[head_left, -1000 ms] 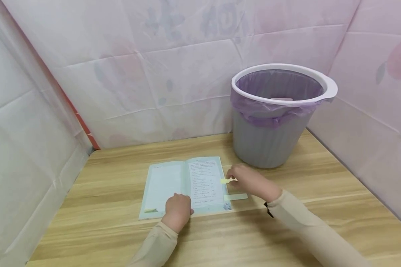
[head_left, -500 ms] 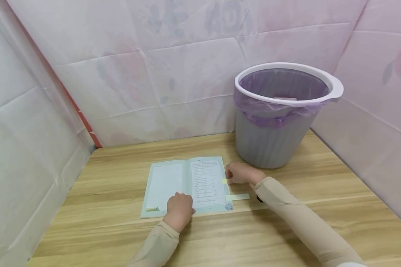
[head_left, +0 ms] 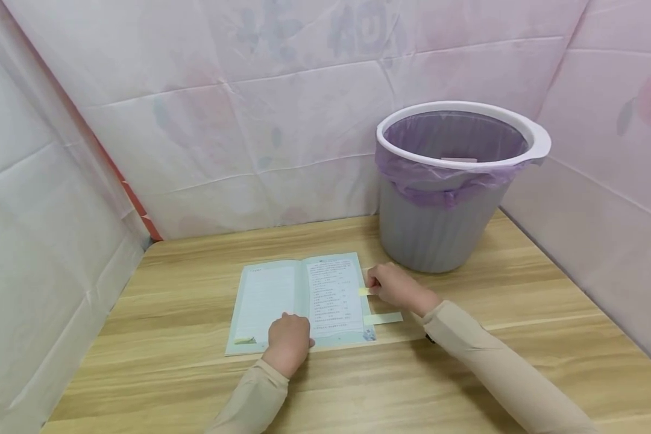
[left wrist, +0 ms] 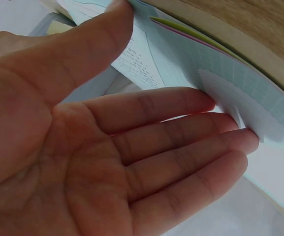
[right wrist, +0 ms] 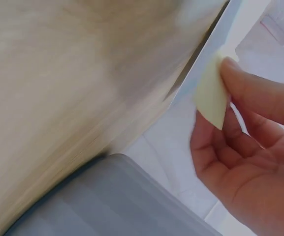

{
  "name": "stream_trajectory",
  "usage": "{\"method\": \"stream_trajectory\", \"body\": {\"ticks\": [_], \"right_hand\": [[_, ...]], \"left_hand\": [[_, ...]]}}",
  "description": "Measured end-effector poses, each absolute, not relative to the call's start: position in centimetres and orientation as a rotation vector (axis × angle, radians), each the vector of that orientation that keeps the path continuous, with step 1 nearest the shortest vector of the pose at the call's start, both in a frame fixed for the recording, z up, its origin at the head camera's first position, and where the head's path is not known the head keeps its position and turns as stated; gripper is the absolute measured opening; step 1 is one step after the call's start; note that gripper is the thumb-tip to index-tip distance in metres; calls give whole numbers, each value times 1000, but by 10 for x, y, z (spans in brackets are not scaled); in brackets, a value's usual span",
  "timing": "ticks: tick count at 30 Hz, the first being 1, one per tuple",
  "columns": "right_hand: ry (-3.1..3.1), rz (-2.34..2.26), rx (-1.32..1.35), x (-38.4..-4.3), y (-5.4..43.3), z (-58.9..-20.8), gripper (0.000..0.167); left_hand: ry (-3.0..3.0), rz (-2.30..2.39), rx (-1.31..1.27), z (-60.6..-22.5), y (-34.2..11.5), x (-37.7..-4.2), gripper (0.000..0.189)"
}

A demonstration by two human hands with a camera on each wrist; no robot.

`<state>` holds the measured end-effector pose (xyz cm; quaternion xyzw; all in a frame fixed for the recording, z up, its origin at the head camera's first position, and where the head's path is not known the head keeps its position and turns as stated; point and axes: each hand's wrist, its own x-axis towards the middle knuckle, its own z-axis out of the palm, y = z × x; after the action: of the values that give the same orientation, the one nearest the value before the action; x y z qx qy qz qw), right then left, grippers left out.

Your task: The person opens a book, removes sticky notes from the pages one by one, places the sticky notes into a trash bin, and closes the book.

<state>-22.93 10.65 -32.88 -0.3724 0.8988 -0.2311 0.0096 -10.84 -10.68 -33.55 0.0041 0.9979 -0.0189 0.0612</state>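
Observation:
An open booklet (head_left: 273, 301) with pale blue page borders lies on the table. My left hand (head_left: 289, 339) rests on its lower edge near the fold; in the left wrist view the fingers are fairly straight, their tips against the paper. At the right page's outer edge, my right hand (head_left: 396, 284) pinches a pale yellow sticky note (right wrist: 213, 93) between thumb and fingers. Part of that note shows over the page margin in the head view; the hand hides the rest. Below it, a pale green paper strip (head_left: 385, 317) sticks out past the same edge.
A grey trash bin (head_left: 431, 232) with a white rim and purple liner stands at the back right, just beyond my right hand. A pinkish item (head_left: 459, 160) shows inside it. Printed cloth walls (head_left: 195, 150) enclose the wooden table (head_left: 195, 398) at the back and sides.
My right hand has drawn in around the yellow sticky note, covering more of it than a second ago. The left hand stays on the booklet. The head view shifts slightly.

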Motion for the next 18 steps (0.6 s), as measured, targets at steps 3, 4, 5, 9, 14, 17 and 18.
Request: {"method": "stream_trajectory", "body": {"ticks": [3,4,5,9,14,17,18], "right_hand": [[2825,-759,-1202,-225,109,-330,24],[2830,-765,-1213,-224,109,-330,23],[2833,-771,-1223,-223,110,-330,23],[2835,-804,-1253,-219,114,-326,19],[2967,-896,-1560,-210,120,-296,12],[3134,-1102,-1907,-205,125,-255,7],[3195,-1212,-2010,-206,127,-239,3]], "left_hand": [[3024,-48,15,-335,-108,-108,33],[3027,-48,16,-334,-108,-108,33],[3027,-49,16,-334,-108,-108,33],[3035,-37,19,-334,-108,-108,32],[3010,-22,6,-335,-108,-107,32],[3024,-29,7,-336,-108,-106,32],[3033,-28,10,-336,-108,-106,32]]}}
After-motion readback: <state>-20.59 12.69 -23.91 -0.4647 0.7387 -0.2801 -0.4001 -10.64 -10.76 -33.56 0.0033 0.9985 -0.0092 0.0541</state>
